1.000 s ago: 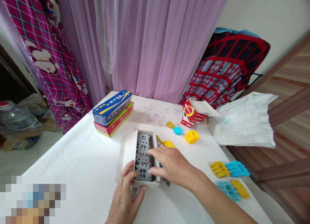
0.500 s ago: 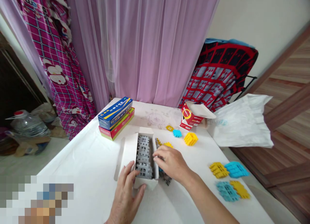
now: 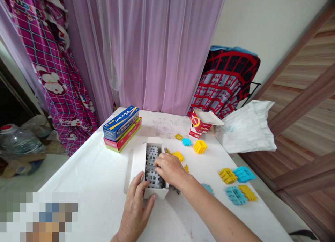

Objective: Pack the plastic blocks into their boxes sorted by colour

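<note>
An open white cardboard box (image 3: pixel 156 193) holds a row of grey interlocking plastic blocks (image 3: pixel 152 160). My left hand (image 3: pixel 137 203) steadies its near left corner, fingers over the side and thumb against the front end. Over the box's right wall, my right hand (image 3: pixel 170 168) reaches in with bent, closed fingertips at the grey blocks; the exact grip is partly hidden. Beyond that hand lie a yellow block (image 3: pixel 178 156) and some loose pieces, and a teal block (image 3: pixel 207 189) shows beside the forearm.
A blue box (image 3: pixel 121 121) rests on a red-and-green box (image 3: pixel 125 135) at the back left. Toward the back right stand an open red box (image 3: pixel 200 123), a white bag (image 3: pixel 246 128) and a yellow cube (image 3: pixel 200 147). Yellow and blue block stacks (image 3: pixel 237 195) sit near the right edge.
My right hand has moved left from beside the box's right wall to the grey blocks inside. My left hand stays on the box. The view has shifted slightly right.
</note>
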Tool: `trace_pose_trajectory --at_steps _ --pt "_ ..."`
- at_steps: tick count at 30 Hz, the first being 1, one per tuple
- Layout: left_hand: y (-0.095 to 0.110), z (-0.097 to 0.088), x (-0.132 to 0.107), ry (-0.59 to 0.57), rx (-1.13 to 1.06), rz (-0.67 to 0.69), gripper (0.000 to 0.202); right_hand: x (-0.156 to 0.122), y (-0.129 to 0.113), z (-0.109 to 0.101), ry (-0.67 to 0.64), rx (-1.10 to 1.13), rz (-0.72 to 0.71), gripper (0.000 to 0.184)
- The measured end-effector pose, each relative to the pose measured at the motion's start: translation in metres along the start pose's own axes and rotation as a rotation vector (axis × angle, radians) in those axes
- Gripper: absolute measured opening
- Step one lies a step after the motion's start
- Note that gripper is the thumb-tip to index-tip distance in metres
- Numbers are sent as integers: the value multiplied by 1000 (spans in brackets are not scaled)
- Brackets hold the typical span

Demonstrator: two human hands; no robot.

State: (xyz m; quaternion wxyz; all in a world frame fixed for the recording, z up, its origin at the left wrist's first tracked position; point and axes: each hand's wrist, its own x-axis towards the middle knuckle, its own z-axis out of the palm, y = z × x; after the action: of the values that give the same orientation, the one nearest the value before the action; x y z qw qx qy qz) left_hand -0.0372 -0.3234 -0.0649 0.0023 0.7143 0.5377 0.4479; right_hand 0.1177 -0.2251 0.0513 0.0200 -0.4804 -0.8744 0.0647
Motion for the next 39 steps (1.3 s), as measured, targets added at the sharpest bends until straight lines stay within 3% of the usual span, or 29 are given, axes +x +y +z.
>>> trace_pose_trajectory --at_steps 5,11,17,23,28,30,31,35,37,39 --pt "2 -2 3 0 -15 -5 29 -2 2 -1 16 8 9 22" --pt "3 -2 3 -6 -50 -37 29 -9 9 3 34 106 -97 15" --pt "2 -4 3 -4 -20 -19 29 -7 5 -2 27 96 -78 17" --pt "1 -9 8 45 72 54 39 -18 24 -24 85 120 124 24" --pt "1 -36 -4 97 45 52 33 -27 47 -10 47 313 340 30" --pt "6 -47 -14 54 -53 -98 23 -30 48 1 3 446 370 35" --pt "9 -52 -19 5 -120 -249 21 -31 47 6 -18 503 373 37" --pt "22 -61 -21 -82 -451 -894 50 -34 41 21 -55 660 343 40" --pt "22 -62 -12 -72 -581 -1029 60 -34 36 25 -55 736 330 40" --pt "15 -63 -1 -70 -648 -1077 66 -32 29 30 -64 831 343 40"
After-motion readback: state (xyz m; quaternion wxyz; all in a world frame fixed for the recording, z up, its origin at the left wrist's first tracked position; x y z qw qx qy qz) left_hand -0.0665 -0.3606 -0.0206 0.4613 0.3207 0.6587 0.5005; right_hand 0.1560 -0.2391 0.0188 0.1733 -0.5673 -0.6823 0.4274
